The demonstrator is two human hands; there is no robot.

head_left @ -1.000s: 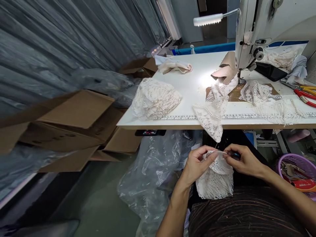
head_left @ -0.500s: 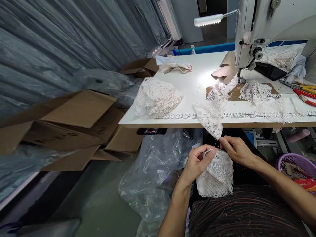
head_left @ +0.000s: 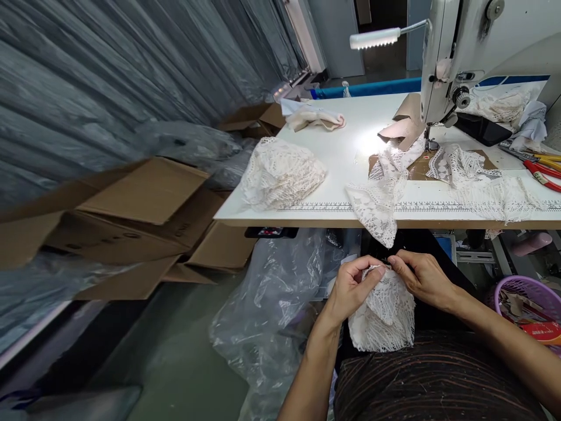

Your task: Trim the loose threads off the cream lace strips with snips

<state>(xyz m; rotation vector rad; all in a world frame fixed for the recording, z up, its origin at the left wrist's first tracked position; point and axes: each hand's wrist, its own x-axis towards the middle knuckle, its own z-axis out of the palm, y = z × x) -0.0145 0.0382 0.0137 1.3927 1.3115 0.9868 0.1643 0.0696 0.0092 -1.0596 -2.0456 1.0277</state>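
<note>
A bunched piece of white lace (head_left: 383,313) hangs over the lap, its top edge pinched by my left hand (head_left: 357,286). Close beside it, my right hand (head_left: 421,278) has thumb and index finger pressed together at the lace's upper corner; whatever lies between those fingertips is too small to make out. Just above the hands, a lace strip (head_left: 379,204) droops over the table's front edge and runs back toward the sewing machine needle. Right of the needle lies more lace (head_left: 464,166). A heap of white lace (head_left: 283,175) rests on the table's left end.
The white table (head_left: 342,146) bears a sewing machine (head_left: 447,64), a lit lamp (head_left: 375,38), folded cloth (head_left: 313,117) and red-handled pliers (head_left: 541,175). Cardboard boxes (head_left: 144,193) and clear plastic (head_left: 280,292) are at the left; a purple basket (head_left: 526,285) is at the lower right.
My right hand has moved slightly down, away from the tip of the hanging lace strip and nearer my left fingertips. The view has shifted slightly.
</note>
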